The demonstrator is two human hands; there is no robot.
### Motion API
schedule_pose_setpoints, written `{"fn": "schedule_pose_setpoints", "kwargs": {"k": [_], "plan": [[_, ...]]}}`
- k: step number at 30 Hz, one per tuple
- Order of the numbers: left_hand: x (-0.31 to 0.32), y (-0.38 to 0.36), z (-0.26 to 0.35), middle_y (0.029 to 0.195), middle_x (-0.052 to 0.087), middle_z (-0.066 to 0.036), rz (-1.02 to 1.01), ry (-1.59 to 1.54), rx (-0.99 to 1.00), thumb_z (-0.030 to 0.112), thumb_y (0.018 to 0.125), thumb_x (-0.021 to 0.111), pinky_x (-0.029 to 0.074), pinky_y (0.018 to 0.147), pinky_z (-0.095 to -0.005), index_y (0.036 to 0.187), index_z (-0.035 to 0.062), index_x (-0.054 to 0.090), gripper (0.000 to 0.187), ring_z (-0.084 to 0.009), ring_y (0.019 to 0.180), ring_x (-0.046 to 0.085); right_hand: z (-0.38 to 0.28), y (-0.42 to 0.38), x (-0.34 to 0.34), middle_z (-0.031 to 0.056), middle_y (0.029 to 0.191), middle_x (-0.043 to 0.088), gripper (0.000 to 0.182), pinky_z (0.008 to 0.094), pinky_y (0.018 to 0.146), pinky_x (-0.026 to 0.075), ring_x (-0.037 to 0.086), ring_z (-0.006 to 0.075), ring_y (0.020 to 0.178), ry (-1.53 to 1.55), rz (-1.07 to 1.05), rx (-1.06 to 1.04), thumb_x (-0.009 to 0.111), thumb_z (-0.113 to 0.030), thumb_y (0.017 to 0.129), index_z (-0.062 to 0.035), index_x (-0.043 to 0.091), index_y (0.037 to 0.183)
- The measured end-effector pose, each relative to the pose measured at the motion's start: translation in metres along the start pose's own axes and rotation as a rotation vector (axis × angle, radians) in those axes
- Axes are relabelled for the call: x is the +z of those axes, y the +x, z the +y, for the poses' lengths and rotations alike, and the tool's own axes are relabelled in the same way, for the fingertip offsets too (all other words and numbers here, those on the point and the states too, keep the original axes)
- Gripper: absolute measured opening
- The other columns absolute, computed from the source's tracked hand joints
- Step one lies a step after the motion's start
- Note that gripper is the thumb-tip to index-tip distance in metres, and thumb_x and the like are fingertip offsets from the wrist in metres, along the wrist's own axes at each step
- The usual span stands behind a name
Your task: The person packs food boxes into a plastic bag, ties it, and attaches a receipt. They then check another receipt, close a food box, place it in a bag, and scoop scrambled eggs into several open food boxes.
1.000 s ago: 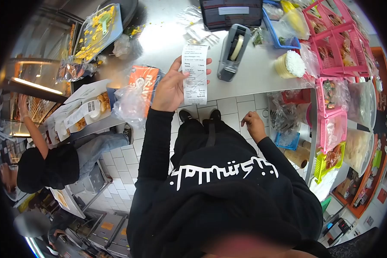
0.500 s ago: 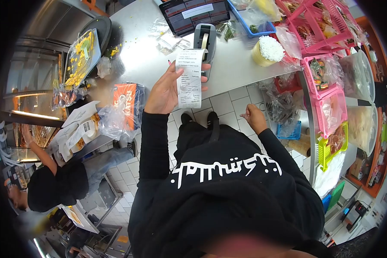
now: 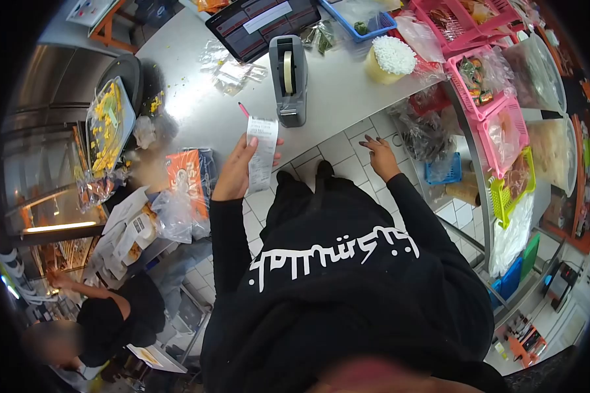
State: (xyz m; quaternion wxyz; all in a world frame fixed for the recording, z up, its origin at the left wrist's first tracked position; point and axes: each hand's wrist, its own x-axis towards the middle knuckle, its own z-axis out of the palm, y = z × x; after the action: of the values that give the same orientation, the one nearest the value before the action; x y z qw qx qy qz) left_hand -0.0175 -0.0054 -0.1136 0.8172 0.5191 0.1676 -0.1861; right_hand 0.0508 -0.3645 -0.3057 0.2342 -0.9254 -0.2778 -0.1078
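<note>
A printed paper receipt (image 3: 262, 154) is in my left hand (image 3: 237, 167), thumb on its face and fingers behind it, at the table's near edge. Just beyond its top end lies a pink pen (image 3: 244, 109). A grey tape dispenser (image 3: 288, 82) with a roll of tape stands on the steel table (image 3: 196, 85), ahead of my left hand. My right hand (image 3: 381, 157) is in the air over the tiled floor, holding nothing, its fingers apart.
At the table's back is a tablet (image 3: 262, 23) with a lit screen. A tub topped with white pellets (image 3: 393, 56), a blue tray (image 3: 360, 26) and pink baskets (image 3: 482, 82) stand to the right. On the left are a tray with yellow bits (image 3: 108, 124), an orange package (image 3: 185, 170) and another person (image 3: 121, 314).
My left hand has drawn the receipt back toward me, uncovering the tape dispenser and pen. My right hand's fingers have spread. The other person has bent lower, and my view has shifted.
</note>
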Motion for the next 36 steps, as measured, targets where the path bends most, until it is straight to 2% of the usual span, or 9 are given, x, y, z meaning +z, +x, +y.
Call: {"fn": "schedule_pose_setpoints", "kwargs": {"k": [3,8,11,14,19,23,29,35,36], "plan": [[-0.022,0.003,-0.009,0.108,0.065,-0.014,-0.101,0.194,-0.181,0.026,0.100,0.046,0.049,0.088,-0.0310,0.127,-0.0010,0.049,0.039,-0.0187,0.096,0.064,-0.057,0.056,-0.056,0.0105,0.093,0.064,0.017,0.0332,0.060,0.049,0.060,0.0220,0.084,0.325,-0.451,0.696,0.057,-0.009,0.089,-0.0083,0.065,0.104],[-0.035,0.036,-0.007,0.118,0.061,-0.009,-0.475,0.457,-0.223,0.020,0.096,0.055,0.042,0.094,-0.0261,0.131,-0.0017,0.048,0.042,-0.0119,0.107,0.056,-0.145,0.122,-0.060,0.0094,0.089,0.057,0.026,0.0282,0.055,0.043,0.055,0.0123,0.080,1.115,0.024,0.672,0.066,-0.027,0.089,-0.0048,0.066,0.101],[-0.038,0.073,0.002,0.129,0.055,-0.008,-0.571,0.486,-0.246,0.019,0.093,0.059,0.037,0.101,-0.0275,0.135,-0.0015,0.045,0.048,-0.0136,0.118,0.050,-0.155,0.156,-0.020,0.0004,0.079,0.053,0.023,0.0220,0.057,0.042,0.049,0.0054,0.072,0.786,0.053,0.387,0.066,-0.026,0.089,-0.0045,0.068,0.096],[-0.039,0.100,0.013,0.128,0.056,-0.009,-0.511,0.691,-0.223,0.020,0.092,0.060,0.039,0.099,-0.0269,0.136,-0.0015,0.044,0.052,-0.0140,0.114,0.053,-0.169,0.171,-0.028,0.0058,0.088,0.057,0.023,0.0274,0.071,0.044,0.055,0.0139,0.080,1.128,-0.149,0.677,0.071,-0.026,0.085,-0.0036,0.070,0.089],[-0.042,0.111,0.008,0.119,0.062,-0.008,-0.608,0.496,-0.265,0.018,0.092,0.060,0.044,0.091,-0.0249,0.135,-0.0010,0.046,0.049,-0.0110,0.104,0.058,-0.189,0.121,-0.116,0.0034,0.090,0.062,0.022,0.0245,0.074,0.047,0.060,0.0121,0.087,1.290,-0.643,0.317,0.072,-0.024,0.084,-0.0031,0.073,0.090],[-0.026,0.094,0.015,0.111,0.065,-0.009,-0.722,0.231,-0.189,0.020,0.092,0.060,0.046,0.087,-0.0222,0.134,-0.0008,0.047,0.049,-0.0085,0.099,0.059,-0.190,0.061,-0.076,0.0014,0.096,0.068,0.024,0.0238,0.069,0.049,0.061,0.0094,0.083,1.282,-0.849,0.786,0.072,-0.026,0.084,-0.0064,0.074,0.097],[-0.022,0.101,-0.006,0.091,0.068,-0.005,-0.249,0.308,-0.331,0.029,0.092,0.061,0.046,0.077,-0.0207,0.117,-0.0037,0.062,0.041,-0.0085,0.082,0.061,-0.169,0.041,-0.038,0.0013,0.096,0.070,0.025,0.0228,0.069,0.048,0.061,0.0087,0.084,1.190,-0.769,0.852,0.070,-0.029,0.085,-0.0064,0.072,0.096],[-0.009,0.098,-0.040,0.076,0.067,-0.002,0.091,0.475,0.092,0.034,0.090,0.063,0.045,0.061,-0.0273,0.090,-0.0026,0.071,0.037,-0.0109,0.062,0.057,-0.153,0.053,-0.053,0.0022,0.098,0.070,0.027,0.0244,0.072,0.049,0.063,0.0104,0.088,1.142,-0.901,0.766,0.070,-0.029,0.085,-0.0047,0.070,0.097],[-0.005,0.091,-0.028,0.090,0.068,-0.004,0.065,0.500,-0.035,0.030,0.092,0.062,0.046,0.074,-0.0242,0.102,-0.0049,0.068,0.037,-0.0101,0.080,0.060,-0.152,0.061,-0.062,0.0025,0.098,0.070,0.025,0.0239,0.071,0.049,0.062,0.0099,0.086,1.129,-0.930,0.751,0.070,-0.027,0.085,-0.0045,0.070,0.095]]}}
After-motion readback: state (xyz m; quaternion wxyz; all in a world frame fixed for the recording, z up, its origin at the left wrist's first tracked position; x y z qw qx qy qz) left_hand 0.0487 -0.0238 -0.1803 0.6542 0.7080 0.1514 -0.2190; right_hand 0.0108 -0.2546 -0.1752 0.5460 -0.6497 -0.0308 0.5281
